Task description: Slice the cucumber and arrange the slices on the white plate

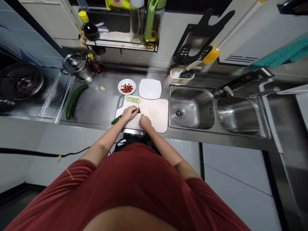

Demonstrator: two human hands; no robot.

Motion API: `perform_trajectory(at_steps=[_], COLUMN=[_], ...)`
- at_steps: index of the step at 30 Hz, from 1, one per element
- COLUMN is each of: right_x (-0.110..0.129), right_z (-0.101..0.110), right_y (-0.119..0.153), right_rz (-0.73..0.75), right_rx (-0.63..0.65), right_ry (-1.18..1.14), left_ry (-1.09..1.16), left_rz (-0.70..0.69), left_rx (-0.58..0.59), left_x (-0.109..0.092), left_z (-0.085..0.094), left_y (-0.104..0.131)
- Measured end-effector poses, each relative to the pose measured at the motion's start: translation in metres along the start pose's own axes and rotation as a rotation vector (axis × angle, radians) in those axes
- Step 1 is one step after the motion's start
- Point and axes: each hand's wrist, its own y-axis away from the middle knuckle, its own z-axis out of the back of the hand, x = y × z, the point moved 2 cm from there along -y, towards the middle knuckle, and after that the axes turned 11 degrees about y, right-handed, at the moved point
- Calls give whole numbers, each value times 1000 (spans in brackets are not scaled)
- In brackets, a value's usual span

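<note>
On the white cutting board [156,112], my left hand [130,113] is closed over a dark green cucumber [116,120], whose one end sticks out to the left of the hand. My right hand [145,123] is wrapped round the handle of a knife [140,108], with the pale blade against the cucumber's right end. A row of thin cucumber slices [132,99] lies near the board's top left edge. Behind the board are a white plate of chopped red pieces [126,88] and a bare white plate [150,89].
A whole cucumber [75,101] and a single slice [102,87] lie on the steel counter at the left. Behind them stands a lidded pot [78,67]. To the right is a double sink [192,109] with a utensil holder [180,77] behind it. A bottle rack [120,45] overhangs the counter.
</note>
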Motion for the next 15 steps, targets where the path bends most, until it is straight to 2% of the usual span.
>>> perform_trajectory(at_steps=[6, 15], right_x=[2, -5], right_z=[2, -10], right_y=[-2, 17], right_rz=[-19, -22], right_rx=[12, 39], right_ry=[0, 21], left_ry=[1, 0], left_rz=[-7, 7], left_rx=[-3, -6], left_x=[-2, 1], left_z=[1, -1], left_y=[1, 0])
